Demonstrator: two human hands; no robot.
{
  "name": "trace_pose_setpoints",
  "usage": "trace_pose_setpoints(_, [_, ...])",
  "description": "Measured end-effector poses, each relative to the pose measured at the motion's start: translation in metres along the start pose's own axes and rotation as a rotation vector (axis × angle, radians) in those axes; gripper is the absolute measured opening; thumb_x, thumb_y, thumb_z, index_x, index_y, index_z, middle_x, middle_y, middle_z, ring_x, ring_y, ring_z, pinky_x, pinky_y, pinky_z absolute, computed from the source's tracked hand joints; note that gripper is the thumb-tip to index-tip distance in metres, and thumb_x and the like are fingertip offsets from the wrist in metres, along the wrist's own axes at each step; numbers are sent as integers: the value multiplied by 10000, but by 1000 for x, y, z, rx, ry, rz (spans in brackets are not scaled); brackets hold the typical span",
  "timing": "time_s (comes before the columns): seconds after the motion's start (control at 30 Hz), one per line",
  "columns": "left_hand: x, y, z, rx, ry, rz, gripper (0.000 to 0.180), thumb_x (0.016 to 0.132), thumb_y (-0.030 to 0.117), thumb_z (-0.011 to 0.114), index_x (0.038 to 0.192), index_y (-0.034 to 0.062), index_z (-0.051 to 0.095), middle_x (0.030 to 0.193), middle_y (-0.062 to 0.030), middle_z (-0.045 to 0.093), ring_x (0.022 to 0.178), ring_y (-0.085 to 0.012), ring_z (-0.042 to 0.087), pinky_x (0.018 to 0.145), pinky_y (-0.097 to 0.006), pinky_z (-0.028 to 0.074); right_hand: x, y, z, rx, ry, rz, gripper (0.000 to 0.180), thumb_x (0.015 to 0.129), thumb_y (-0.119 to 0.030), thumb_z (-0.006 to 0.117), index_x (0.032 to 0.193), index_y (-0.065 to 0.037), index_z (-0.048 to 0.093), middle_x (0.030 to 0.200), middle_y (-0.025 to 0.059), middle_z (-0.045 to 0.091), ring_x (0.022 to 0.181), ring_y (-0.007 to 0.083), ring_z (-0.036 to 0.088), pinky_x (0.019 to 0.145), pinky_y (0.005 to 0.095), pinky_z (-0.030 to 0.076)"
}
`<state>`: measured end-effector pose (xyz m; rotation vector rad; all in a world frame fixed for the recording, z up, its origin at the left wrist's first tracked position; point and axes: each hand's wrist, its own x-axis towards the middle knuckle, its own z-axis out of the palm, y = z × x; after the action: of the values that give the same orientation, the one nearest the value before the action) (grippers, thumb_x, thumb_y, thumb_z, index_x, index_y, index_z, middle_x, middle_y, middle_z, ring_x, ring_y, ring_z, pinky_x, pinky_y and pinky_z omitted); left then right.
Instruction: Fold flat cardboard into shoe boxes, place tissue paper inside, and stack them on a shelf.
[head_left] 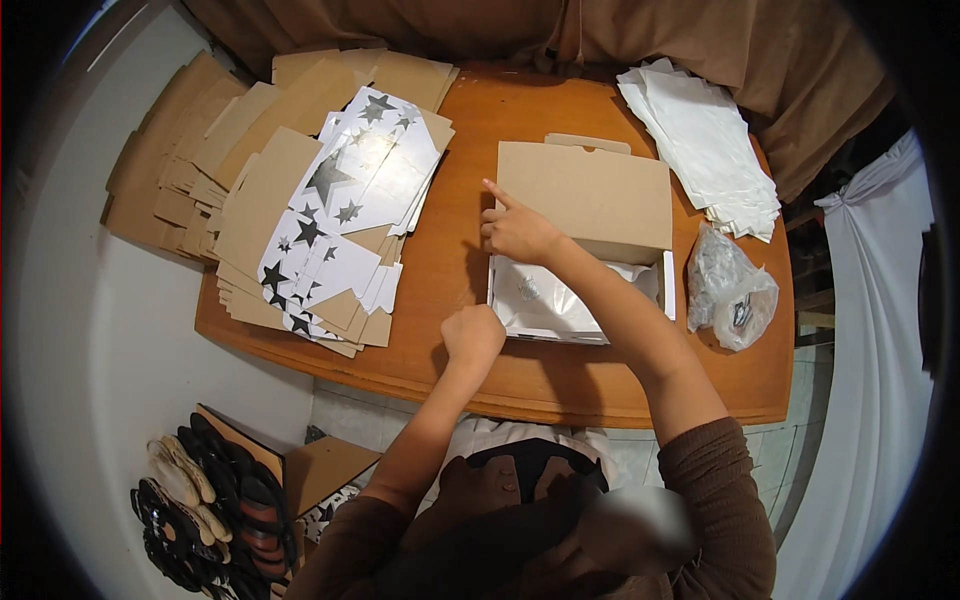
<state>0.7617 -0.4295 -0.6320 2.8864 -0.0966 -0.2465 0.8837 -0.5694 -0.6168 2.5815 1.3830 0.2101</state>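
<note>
A person is closing a white cardboard box (585, 290) on a wooden table (460, 260); the right hand (516, 232), forefinger extended, is pressing the brown lid's (590, 195) left edge; the left hand (472, 334), clenched and holding nothing, is resting beside the box's near corner; judging by this, the lid needs lowering over the white paper inside (545, 298)

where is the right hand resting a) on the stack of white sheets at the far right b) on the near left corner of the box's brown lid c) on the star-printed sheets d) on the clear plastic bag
b: the right hand, index finger pointing out, sits on the near left corner of the brown lid of the cardboard box, apart from the white sheets, the plastic bag and the star-printed sheets.
</note>
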Motion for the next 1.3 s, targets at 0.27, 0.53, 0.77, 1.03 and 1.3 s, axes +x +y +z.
trace_pose_setpoints(0.27, [-3, 0, -15, 58, 7, 95, 300, 816, 261, 545, 685, 32, 688, 647, -182, 644, 628, -319, 653, 559, -408, 506, -4, -3, -5, 60, -51, 69, 153, 787, -179, 551, 820, -206, 698, 906, -63, 629, 1124, 127, 495, 1145, 559, 83])
trace_pose_setpoints(0.53, [53, -7, -34, 42, 266, 325, 443, 906, 390, 478, 1093, 1, 582, 903, -167, 628, 829, -328, 602, 710, -434, 479, -68, 45, -12, 199, 79, 370, 470, 787, -136, 580, 1246, -223, 534, 1313, 32, 468, 1313, 223, 343, 1105, 578, 144])
trace_pose_setpoints(0.77, [133, 37, -40, 14, 457, 568, 462, 819, 272, 606, 1194, 14, 525, 1146, -165, 549, 995, -321, 549, 844, -421, 438, -130, 108, -2, 61, 207, 908, 492, 776, -146, 597, 1260, -146, 508, 1287, 90, 477, 1277, 249, 376, 1071, 612, 166])
trace_pose_setpoints(1.03, [171, 89, -51, 56, 515, 701, 547, 785, 262, 648, 1261, 48, 485, 1275, -142, 479, 1150, -284, 462, 955, -408, 367, -133, 119, -7, 189, 249, 952, 434, 762, -120, 600, 1193, -126, 548, 1093, 75, 544, 1113, 234, 488, 1084, 572, 194])
trace_pose_setpoints(1.3, [139, 97, -92, -104, 731, 738, 533, 764, 229, 672, 1247, 80, 504, 1233, -136, 517, 1144, -280, 479, 958, -401, 369, -150, 88, -70, 148, 579, 756, 212, 699, -32, 618, 901, -86, 586, 906, 53, 561, 934, 250, 544, 869, 401, 429])
